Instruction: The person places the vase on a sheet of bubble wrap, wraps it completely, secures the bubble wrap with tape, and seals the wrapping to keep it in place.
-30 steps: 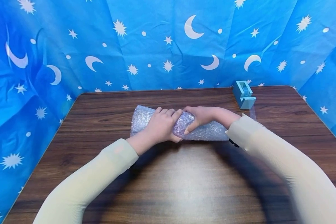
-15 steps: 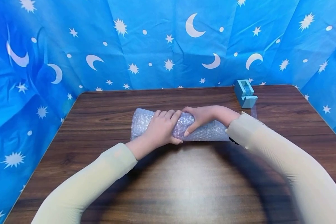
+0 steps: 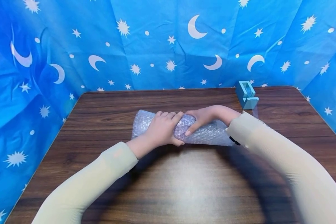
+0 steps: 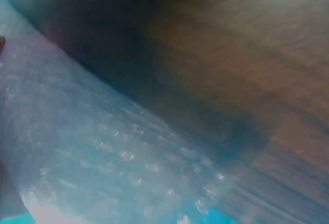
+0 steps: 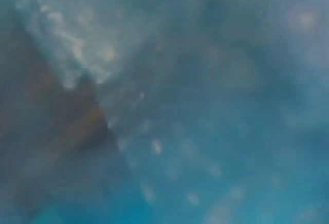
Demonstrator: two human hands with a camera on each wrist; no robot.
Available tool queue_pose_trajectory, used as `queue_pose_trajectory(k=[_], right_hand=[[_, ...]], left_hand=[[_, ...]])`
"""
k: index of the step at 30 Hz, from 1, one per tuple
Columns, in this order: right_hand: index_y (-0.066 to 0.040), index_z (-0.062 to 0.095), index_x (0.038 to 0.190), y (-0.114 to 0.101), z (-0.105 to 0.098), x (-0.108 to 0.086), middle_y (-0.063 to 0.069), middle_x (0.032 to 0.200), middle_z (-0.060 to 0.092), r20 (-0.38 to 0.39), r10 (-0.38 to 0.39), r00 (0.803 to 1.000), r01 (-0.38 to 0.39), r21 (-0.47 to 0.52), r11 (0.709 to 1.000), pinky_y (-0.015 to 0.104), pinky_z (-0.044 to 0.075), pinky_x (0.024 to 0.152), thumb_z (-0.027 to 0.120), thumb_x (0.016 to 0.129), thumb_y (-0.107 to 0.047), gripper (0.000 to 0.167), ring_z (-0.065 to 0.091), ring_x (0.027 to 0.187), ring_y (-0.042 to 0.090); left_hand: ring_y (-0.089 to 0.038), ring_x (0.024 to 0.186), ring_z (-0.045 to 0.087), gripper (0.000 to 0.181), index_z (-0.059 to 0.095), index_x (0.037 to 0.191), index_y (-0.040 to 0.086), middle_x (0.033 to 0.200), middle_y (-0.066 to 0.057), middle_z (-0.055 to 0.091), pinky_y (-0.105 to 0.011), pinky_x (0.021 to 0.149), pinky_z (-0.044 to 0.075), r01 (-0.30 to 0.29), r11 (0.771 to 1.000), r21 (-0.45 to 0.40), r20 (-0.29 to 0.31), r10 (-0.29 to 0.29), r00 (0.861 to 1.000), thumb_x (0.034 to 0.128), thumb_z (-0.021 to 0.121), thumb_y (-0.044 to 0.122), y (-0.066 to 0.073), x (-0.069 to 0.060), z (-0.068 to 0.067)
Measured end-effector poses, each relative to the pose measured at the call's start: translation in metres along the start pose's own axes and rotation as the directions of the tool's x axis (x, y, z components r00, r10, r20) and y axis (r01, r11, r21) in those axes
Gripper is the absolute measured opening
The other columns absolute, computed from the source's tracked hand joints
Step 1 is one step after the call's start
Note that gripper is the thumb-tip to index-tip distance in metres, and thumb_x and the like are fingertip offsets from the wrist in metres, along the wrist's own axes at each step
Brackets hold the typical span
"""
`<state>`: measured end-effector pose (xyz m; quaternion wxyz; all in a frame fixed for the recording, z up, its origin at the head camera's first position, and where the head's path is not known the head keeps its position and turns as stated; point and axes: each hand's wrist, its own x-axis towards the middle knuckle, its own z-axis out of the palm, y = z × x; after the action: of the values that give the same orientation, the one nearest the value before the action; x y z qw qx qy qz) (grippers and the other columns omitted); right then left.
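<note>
A roll of bubble wrap [image 3: 208, 134] lies crosswise over the middle of the table, thicker at its centre. My left hand [image 3: 163, 128] grips its left-middle part, fingers over the top and thumb at the near side. Close beside it, my right hand [image 3: 201, 119] holds the bulging middle, its thumb across the front. Whatever the wrap may enclose cannot be made out. In the left wrist view the bubble wrap [image 4: 108, 136] spreads over the lower left. The right wrist view is blurred, with bubble wrap [image 5: 190, 131] filling most of it.
A light-blue tape dispenser [image 3: 247, 95] stands at the back right of the wooden table [image 3: 179, 186], a strip of clear tape hanging from its front. Behind the table hangs a blue cloth [image 3: 156, 46] with white moons and stars.
Both hands keep their hold on the bubble wrap. Its right end has tipped slightly toward the near side. The head view has shifted a little.
</note>
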<state>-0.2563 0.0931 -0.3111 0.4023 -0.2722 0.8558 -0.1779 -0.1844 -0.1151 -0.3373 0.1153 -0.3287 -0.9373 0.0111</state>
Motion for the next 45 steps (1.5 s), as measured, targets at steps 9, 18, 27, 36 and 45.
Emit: queue_pose_trajectory(k=[9,18,27,36,45], right_hand=[[-0.014,0.013,0.165,0.01,0.0,-0.001,0.015,0.171,0.022,-0.019,-0.01,1.0,0.01,0.023,1.0,0.061,0.024,0.127,0.064,0.093,-0.061,0.1,0.024,0.157,0.038],[-0.008,0.04,0.156,0.002,0.014,-0.011,0.02,0.16,0.044,-0.33,-0.043,0.943,0.002,-0.124,0.992,0.058,0.034,0.123,0.072,0.09,-0.057,0.089,0.041,0.149,0.04],[-0.01,0.048,0.151,-0.003,0.04,-0.027,0.02,0.15,0.054,-0.534,-0.119,0.837,-0.026,-0.256,0.966,0.058,0.048,0.112,0.071,0.091,-0.054,0.078,0.055,0.136,0.04],[-0.012,0.046,0.153,-0.011,0.048,-0.036,0.019,0.153,0.052,-0.585,-0.153,0.797,-0.029,-0.29,0.957,0.059,0.043,0.116,0.07,0.092,-0.053,0.078,0.048,0.144,0.039],[-0.009,0.044,0.154,-0.01,0.063,-0.044,0.019,0.151,0.053,-0.628,-0.255,0.735,-0.023,-0.399,0.917,0.06,0.044,0.114,0.074,0.088,-0.055,0.086,0.05,0.141,0.04]], left_hand=[[-0.035,0.121,0.068,0.109,0.049,0.151,0.007,0.137,-0.016,0.068,-0.051,0.105,0.051,0.017,0.999,-0.048,0.161,-0.009,0.987,0.0668,0.086,0.066,-0.003,0.015,-0.009],[-0.038,0.124,0.065,0.109,0.046,0.153,0.008,0.141,-0.015,0.065,-0.055,0.108,0.049,0.071,0.994,-0.088,0.212,-0.051,0.976,0.0691,0.084,0.066,-0.007,0.017,-0.01],[-0.039,0.121,0.067,0.11,0.045,0.154,0.008,0.137,-0.016,0.068,-0.052,0.107,0.05,0.055,0.996,-0.063,0.237,-0.039,0.971,0.0701,0.082,0.068,-0.007,0.021,-0.012],[-0.036,0.115,0.069,0.113,0.042,0.156,0.008,0.13,-0.012,0.072,-0.05,0.103,0.052,0.064,0.996,-0.055,0.3,-0.045,0.953,0.0711,0.08,0.071,-0.01,0.03,-0.013],[-0.035,0.112,0.07,0.109,0.043,0.156,0.008,0.123,-0.012,0.075,-0.05,0.101,0.053,0.065,0.996,-0.069,0.325,-0.039,0.945,0.0724,0.08,0.068,-0.012,0.038,-0.015]])
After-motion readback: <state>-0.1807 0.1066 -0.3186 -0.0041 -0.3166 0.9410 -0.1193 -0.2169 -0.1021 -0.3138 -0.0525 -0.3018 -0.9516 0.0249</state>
